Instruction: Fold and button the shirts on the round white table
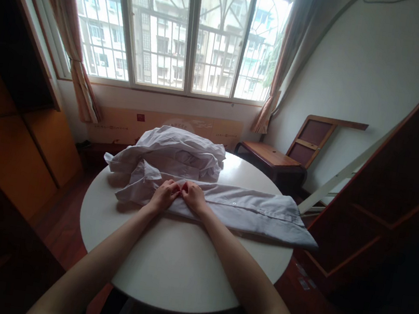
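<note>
A pale grey-white button-up shirt (257, 208) lies lengthwise across the white round table, its collar end to the left and its hem hanging past the table's right edge. My left hand (165, 195) and my right hand (192, 196) meet on the front of this shirt near the collar. The fingers of both are bent and pinched together on the cloth at the button strip; the fingertips are partly hidden. One button shows farther right on the strip. Just behind my hands rests a crumpled heap of similar pale cloth (179, 147).
The round table (177, 267) stands before a barred window (164, 40). A low wooden bench (268, 155) and a tilted wooden frame (310, 138) are at the back right. Orange cabinets (45, 148) stand left; a dark wooden panel (391, 205) leans at right.
</note>
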A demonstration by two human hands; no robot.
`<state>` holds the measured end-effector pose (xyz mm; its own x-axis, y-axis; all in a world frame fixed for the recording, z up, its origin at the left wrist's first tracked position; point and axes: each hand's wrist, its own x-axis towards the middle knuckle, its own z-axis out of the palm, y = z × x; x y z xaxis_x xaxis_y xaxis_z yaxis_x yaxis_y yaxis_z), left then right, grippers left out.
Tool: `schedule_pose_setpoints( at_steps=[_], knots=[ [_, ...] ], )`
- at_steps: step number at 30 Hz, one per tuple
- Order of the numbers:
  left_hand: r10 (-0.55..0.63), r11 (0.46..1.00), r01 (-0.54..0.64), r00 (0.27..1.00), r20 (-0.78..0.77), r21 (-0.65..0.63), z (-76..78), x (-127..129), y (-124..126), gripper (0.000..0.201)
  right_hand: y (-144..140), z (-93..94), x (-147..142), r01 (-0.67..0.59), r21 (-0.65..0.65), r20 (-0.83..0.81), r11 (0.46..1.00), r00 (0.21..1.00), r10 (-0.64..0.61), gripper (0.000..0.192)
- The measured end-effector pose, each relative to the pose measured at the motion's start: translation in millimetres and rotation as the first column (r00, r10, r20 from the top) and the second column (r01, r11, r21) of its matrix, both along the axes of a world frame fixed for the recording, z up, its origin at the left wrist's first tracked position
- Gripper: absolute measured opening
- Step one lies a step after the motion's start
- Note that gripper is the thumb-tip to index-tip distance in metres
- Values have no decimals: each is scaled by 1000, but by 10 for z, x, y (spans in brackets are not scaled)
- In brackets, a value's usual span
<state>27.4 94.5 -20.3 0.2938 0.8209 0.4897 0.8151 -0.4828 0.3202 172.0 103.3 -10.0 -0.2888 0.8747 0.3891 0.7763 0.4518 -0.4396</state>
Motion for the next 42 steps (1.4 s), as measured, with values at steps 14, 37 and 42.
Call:
schedule_pose_setpoints(
  at_steps=[14,37,42],
  knots=[
    [90,993,-97,991,-103,-68,142,33,-118,15,-32,19,16,44,2,-16,999,999,-44,10],
    [12,999,-11,1000,-7,49,265,64,-239,20,-105,172,153,49,70,160,996,985,-60,24],
    [73,997,-74,994,-86,-9,300,72,-261,8,-175,149,42,-111,135,140,985,986,92,20]
  ],
)
